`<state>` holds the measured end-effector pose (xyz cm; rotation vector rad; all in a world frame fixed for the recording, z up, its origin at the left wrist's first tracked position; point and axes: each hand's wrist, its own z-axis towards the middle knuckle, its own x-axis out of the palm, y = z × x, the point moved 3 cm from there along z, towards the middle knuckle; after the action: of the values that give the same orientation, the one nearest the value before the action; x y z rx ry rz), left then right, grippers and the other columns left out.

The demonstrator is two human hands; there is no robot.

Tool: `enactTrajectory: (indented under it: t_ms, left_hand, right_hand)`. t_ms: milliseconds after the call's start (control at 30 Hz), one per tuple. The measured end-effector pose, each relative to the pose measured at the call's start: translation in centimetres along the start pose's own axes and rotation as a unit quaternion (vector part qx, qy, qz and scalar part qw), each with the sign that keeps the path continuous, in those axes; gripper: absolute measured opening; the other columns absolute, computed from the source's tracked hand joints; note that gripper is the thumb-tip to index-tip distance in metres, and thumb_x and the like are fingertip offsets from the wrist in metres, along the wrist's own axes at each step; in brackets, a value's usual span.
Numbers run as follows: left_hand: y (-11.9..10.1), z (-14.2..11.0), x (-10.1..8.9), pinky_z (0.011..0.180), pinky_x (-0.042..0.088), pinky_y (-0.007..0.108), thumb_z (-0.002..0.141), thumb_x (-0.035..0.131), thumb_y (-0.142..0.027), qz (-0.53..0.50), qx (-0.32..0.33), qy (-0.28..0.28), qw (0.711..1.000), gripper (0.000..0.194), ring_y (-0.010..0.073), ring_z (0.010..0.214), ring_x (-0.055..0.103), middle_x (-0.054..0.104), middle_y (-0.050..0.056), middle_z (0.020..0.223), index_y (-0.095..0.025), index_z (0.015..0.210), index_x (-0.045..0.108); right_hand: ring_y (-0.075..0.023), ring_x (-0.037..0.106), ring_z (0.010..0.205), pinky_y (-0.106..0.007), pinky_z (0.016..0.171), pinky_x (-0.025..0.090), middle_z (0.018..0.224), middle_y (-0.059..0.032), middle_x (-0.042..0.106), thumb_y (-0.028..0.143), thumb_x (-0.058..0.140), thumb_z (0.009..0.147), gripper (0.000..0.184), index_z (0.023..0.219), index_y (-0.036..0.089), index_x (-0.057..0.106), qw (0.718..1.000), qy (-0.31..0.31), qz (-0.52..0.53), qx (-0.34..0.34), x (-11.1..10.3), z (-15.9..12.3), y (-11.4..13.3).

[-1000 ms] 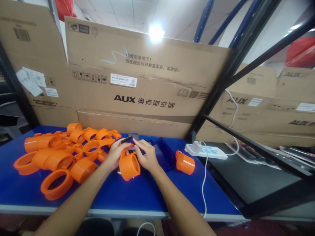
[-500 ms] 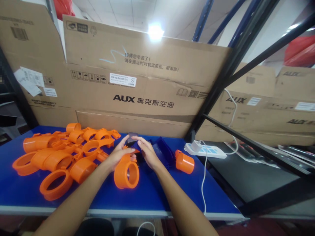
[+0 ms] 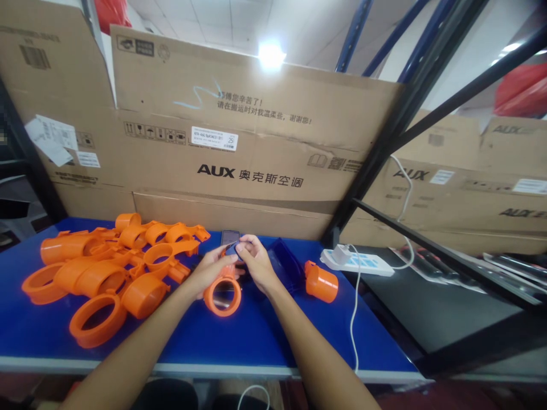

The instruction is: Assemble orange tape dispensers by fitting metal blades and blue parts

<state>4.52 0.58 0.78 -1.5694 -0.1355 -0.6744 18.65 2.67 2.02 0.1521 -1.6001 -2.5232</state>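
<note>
My left hand (image 3: pixel 210 272) is closed round the narrow neck of an orange plastic ring-shaped part (image 3: pixel 223 312), its open ring hanging toward me. My right hand (image 3: pixel 255 261) is closed, thumb and fingers pinching a small blue piece (image 3: pixel 232 249) against the top end of that part. Exactly how the two pieces meet is hidden by the fingers. Just behind the hands lies a dark phone-like slab (image 3: pixel 231 236). A dark blue bin (image 3: pixel 284 265) stands right beside my right hand.
Several similar orange parts (image 3: pixel 97 322) lie piled on the blue table (image 3: pixel 188 344) at left. One orange part (image 3: pixel 321 283) sits at right, near a white power strip (image 3: pixel 363 262) whose cable (image 3: pixel 354 324) runs over the table. Cardboard (image 3: pixel 256 205) walls the back; a black post (image 3: pixel 363 165) rises at right.
The ring of the orange part has turned to face me and risen slightly. My right hand's fingers have closed on the blue piece, which now shows at the part's top end.
</note>
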Motion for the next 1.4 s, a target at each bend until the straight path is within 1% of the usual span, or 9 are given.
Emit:
enactTrajectory:
  t_ms: [267, 433, 533, 667, 767, 867, 1000, 1200, 1400]
  left_hand:
    - [0.1, 0.1, 0.1, 0.063, 0.063, 0.035, 0.078, 0.083, -0.024, 0.008, 0.013, -0.033, 0.999, 0.052, 0.0287, 0.077, 0.079, 0.080, 0.015, 0.101, -0.017, 0.126, 0.068]
    - [0.1, 0.4, -0.6, 0.066, 0.064, 0.036, 0.079, 0.083, -0.033, -0.015, 0.019, -0.069, 0.997, 0.044, 0.0306, 0.080, 0.079, 0.080, 0.018, 0.101, -0.015, 0.116, 0.067]
    - [-0.3, 0.6, -1.2, 0.069, 0.064, 0.038, 0.080, 0.081, -0.039, -0.036, 0.022, -0.092, 0.995, 0.044, 0.0321, 0.085, 0.079, 0.080, 0.020, 0.103, -0.015, 0.114, 0.065]
    - [-0.7, 0.7, -1.6, 0.069, 0.064, 0.038, 0.082, 0.077, -0.042, -0.060, 0.014, -0.106, 0.993, 0.046, 0.0326, 0.086, 0.079, 0.079, 0.021, 0.106, -0.014, 0.115, 0.063]
    - [-0.8, 0.7, -1.7, 0.069, 0.064, 0.037, 0.083, 0.076, -0.041, -0.068, 0.007, -0.110, 0.992, 0.045, 0.0317, 0.085, 0.079, 0.079, 0.021, 0.107, -0.014, 0.117, 0.064]
    - [-0.7, 0.7, -1.7, 0.072, 0.064, 0.036, 0.084, 0.076, -0.039, -0.074, 0.003, -0.112, 0.991, 0.043, 0.0305, 0.085, 0.079, 0.080, 0.020, 0.106, -0.014, 0.116, 0.064]
    - [-0.7, 0.7, -1.7, 0.073, 0.064, 0.036, 0.086, 0.073, -0.040, -0.080, 0.000, -0.108, 0.991, 0.040, 0.0294, 0.084, 0.079, 0.079, 0.020, 0.107, -0.014, 0.115, 0.065]
    - [-0.6, 0.9, -2.1, 0.069, 0.064, 0.037, 0.085, 0.074, -0.040, -0.078, -0.002, -0.106, 0.991, 0.040, 0.0301, 0.083, 0.079, 0.079, 0.020, 0.108, -0.014, 0.115, 0.065]
    - [-0.4, 1.1, -2.3, 0.068, 0.064, 0.037, 0.084, 0.076, -0.039, -0.072, -0.002, -0.105, 0.992, 0.041, 0.0309, 0.083, 0.079, 0.079, 0.021, 0.108, -0.013, 0.114, 0.065]
  right_hand:
    - [-0.0181, 0.068, 0.077, -0.030, 0.068, 0.059, 0.085, -0.0012, 0.069, 0.057, 0.067, 0.089, 0.035, 0.095, 0.024, 0.059, 0.999, -0.003, -0.047, -0.025, -0.1, 0.2, 0.2]
    - [-0.0201, 0.072, 0.082, -0.032, 0.073, 0.059, 0.090, -0.0053, 0.074, 0.055, 0.040, 0.104, 0.041, 0.103, 0.022, 0.065, 0.991, -0.019, -0.121, -0.051, -0.7, 0.7, -0.1]
    - [-0.0220, 0.071, 0.087, -0.034, 0.076, 0.057, 0.095, -0.0075, 0.075, 0.049, 0.041, 0.104, 0.036, 0.105, 0.021, 0.065, 0.977, -0.051, -0.195, -0.073, -2.1, 0.9, 0.1]
    - [-0.0245, 0.066, 0.091, -0.038, 0.085, 0.052, 0.096, -0.0079, 0.074, 0.035, 0.055, 0.096, 0.019, 0.097, 0.021, 0.068, 0.938, -0.079, -0.322, -0.100, -4.4, 1.0, 0.7]
    - [-0.0240, 0.063, 0.088, -0.037, 0.086, 0.048, 0.089, -0.0066, 0.072, 0.026, 0.059, 0.092, 0.012, 0.088, 0.022, 0.070, 0.905, -0.045, -0.408, -0.109, -4.9, 1.0, 0.9]
    - [-0.0232, 0.061, 0.089, -0.035, 0.085, 0.045, 0.091, -0.0060, 0.072, 0.025, 0.064, 0.089, 0.007, 0.088, 0.022, 0.071, 0.873, -0.004, -0.476, -0.109, -4.5, 0.8, 0.8]
    - [-0.0257, 0.058, 0.099, -0.036, 0.087, 0.042, 0.101, -0.0077, 0.071, 0.029, 0.066, 0.090, 0.011, 0.097, 0.024, 0.073, 0.828, -0.002, -0.554, -0.089, -4.2, 0.5, 1.0]
    - [-0.0359, 0.053, 0.105, -0.042, 0.083, 0.037, 0.107, -0.0200, 0.069, 0.022, 0.064, 0.086, 0.026, 0.110, 0.017, 0.072, 0.747, -0.095, -0.658, -0.013, -6.1, 0.4, 2.0]
    - [-0.0340, 0.056, 0.100, -0.040, 0.078, 0.034, 0.101, -0.0173, 0.073, 0.014, 0.062, 0.083, 0.023, 0.103, 0.018, 0.073, 0.709, -0.094, -0.699, 0.019, -6.6, 0.4, 2.0]
